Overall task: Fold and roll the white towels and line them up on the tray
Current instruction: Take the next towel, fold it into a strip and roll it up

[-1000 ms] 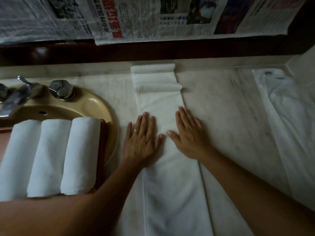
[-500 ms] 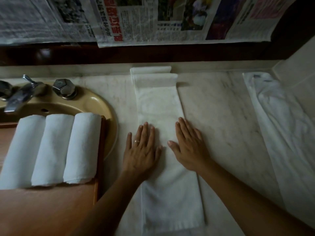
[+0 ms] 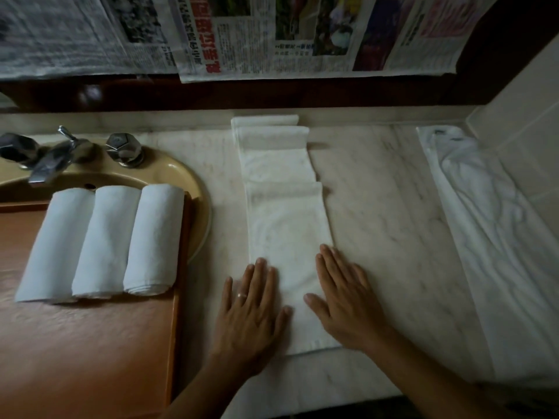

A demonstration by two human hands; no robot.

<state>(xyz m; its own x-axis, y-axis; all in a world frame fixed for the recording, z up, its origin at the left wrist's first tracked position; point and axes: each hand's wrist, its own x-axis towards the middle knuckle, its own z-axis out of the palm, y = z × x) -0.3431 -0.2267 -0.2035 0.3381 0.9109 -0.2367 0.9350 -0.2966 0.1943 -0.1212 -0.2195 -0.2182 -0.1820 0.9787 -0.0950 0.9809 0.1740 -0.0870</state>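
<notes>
Fingers (image 3: 260,273) of left hand (image 3: 251,316) and right hand (image 3: 344,303) straight, released, pressed flat on near end of folded towel (image 3: 284,225), one hand at each long edge. Towel strip stretched across marble table (image 3: 378,237) up to back ledge. Loose white cloth (image 3: 490,237) spread well apart on right. Wooden tray (image 3: 90,343) on left, over sink (image 3: 193,189), with three rolled towels (image 3: 99,240) side by side. Tap (image 3: 51,158) behind tray. Newspapers (image 3: 272,34) on wall.

Bare forearms, no sleeves; left hand (image 3: 251,313) wears thin ring (image 3: 241,295); right hand (image 3: 344,303) unadorned
</notes>
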